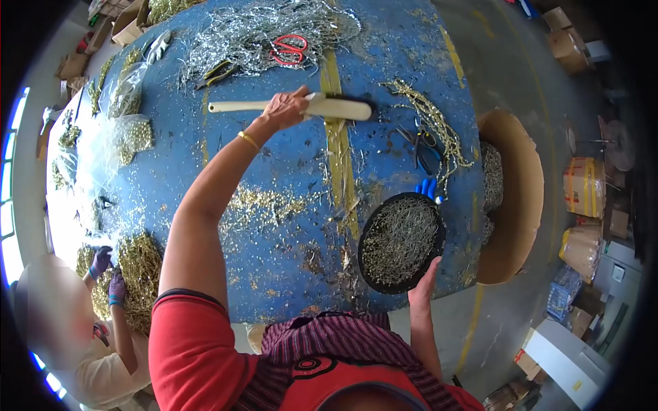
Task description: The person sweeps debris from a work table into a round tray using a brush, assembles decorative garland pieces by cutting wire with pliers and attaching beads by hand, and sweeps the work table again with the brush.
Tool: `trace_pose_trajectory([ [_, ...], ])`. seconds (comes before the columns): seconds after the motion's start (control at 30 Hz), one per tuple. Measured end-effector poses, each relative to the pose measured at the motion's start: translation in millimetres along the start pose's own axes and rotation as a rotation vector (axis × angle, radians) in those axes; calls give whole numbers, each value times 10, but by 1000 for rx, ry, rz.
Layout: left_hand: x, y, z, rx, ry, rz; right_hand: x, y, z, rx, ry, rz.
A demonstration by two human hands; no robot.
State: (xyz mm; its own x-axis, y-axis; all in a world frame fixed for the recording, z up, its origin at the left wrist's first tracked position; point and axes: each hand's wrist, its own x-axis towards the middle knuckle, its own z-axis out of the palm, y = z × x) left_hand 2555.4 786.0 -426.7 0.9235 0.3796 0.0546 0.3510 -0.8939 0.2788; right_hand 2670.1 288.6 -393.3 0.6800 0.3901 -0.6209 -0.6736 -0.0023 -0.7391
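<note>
My left hand [286,111] is closed around a long wooden-handled brush [343,109], stretched out over the blue table. The brush lies sideways, its handle pointing left and its broad head to the right; dark bristles show faintly along the far side. Near the table's front edge, my right hand [423,282] grips the lower right rim of a round black tray [362,255]. Small silver and gold bits [404,236] cover the tray's inside. Scattered gold bits [267,203] lie on the table between my arms.
Silver tangled strands [240,38], red-handled scissors [290,51] and yellow-black pliers [217,74] lie at the far side. Blue-handled pliers [428,154] and a gold strand [442,127] lie right. A cardboard drum [524,205] stands beside the table. A gloved co-worker [103,363] handles gold bundles [140,274] at left.
</note>
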Motion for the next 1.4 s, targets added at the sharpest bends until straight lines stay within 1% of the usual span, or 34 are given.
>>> trace_pose_trajectory([
  [0.03,-178,15,38,-40,0,40,14,-15,-12,-7,28,16],
  [0.07,-386,44,25,-32,-45,32,0,-4,-36,-16,63,38],
  [0.13,-769,169,-17,-32,-133,33,-8,66,-116,20,27,54],
  [0.2,-1088,419,-203,-80,-192,-115,103,125,-236,30,0,45],
  [0.27,-1434,431,-218,-234,-18,-214,183,254,-355,18,-7,60],
  [0.3,-1598,380,-216,-310,65,-266,184,265,-345,-12,-11,57],
  [0.4,-1907,124,-201,-504,85,-644,304,373,-504,-115,66,122],
  [0.43,-1971,48,-192,-470,99,-684,290,380,-497,-169,114,120],
  [0.47,-2038,-49,-174,-437,123,-722,280,389,-530,-334,130,118],
  [0.5,-2264,-392,200,-263,195,-537,288,384,-594,-498,145,100],
  [0.53,-2389,-780,599,-79,285,-351,285,356,-529,-646,171,3],
  [0.57,-2393,-928,701,34,279,-264,234,265,-433,-775,166,-43],
  [0.6,-2405,-944,747,147,264,-189,255,271,-441,-762,154,-90],
  [0.63,-2345,-804,644,-43,274,-434,215,197,-387,-761,114,-68],
  [0.67,-2278,-590,468,-248,273,-668,277,251,-452,-782,110,-129],
  [0.7,-2214,-355,313,-182,408,-685,384,293,-529,-895,154,-106],
  [0.73,-2142,-147,152,-113,543,-701,365,272,-500,-882,139,-184],
  [0.77,-2101,8,13,-63,610,-710,419,294,-551,-976,162,-189],
  [0.8,-2085,99,-32,-82,687,-719,511,331,-643,-1046,162,-204],
  [0.87,-2064,361,-76,-76,802,-723,442,211,-553,-1305,191,-125],
  [0.93,-2087,677,-163,6,855,-620,369,-52,-392,-1510,150,-306],
  [0.97,-2101,888,-225,-88,852,-663,277,-108,-417,-1619,126,-355],
  [1.0,-2123,1101,-282,-38,866,-661,374,-119,-481,-1520,51,-643],
  [1.03,-2194,1202,-205,-326,732,-701,414,-267,-337,-1380,-101,-625],
  [1.07,-2328,1315,-82,-610,588,-753,360,-526,14,-1462,-178,-434],
  [1.1,-2423,1435,18,-577,442,-775,631,-430,17,-1331,-216,-600],
  [1.13,-2422,1524,92,-542,321,-780,853,-439,196,-1244,-266,-581],
  [1.17,-2403,1658,84,-507,249,-840,1283,-279,271,-1057,-338,-661],
  [1.2,-2406,1723,160,-444,401,-641,1494,-304,531,-1068,-333,-632],
  [1.27,-2347,1835,230,-444,416,-600,2006,-306,1028,-1036,-354,-953],
  [1.33,-2266,1866,284,-483,365,-591,2140,-383,1476,-1226,-388,-1099],
  [1.37,-2210,1840,284,-495,340,-593,2176,-337,1615,-1264,-356,-1134],
  [1.4,-2118,1834,267,-497,365,-612,2201,-271,1766,-1298,-333,-1172],
])
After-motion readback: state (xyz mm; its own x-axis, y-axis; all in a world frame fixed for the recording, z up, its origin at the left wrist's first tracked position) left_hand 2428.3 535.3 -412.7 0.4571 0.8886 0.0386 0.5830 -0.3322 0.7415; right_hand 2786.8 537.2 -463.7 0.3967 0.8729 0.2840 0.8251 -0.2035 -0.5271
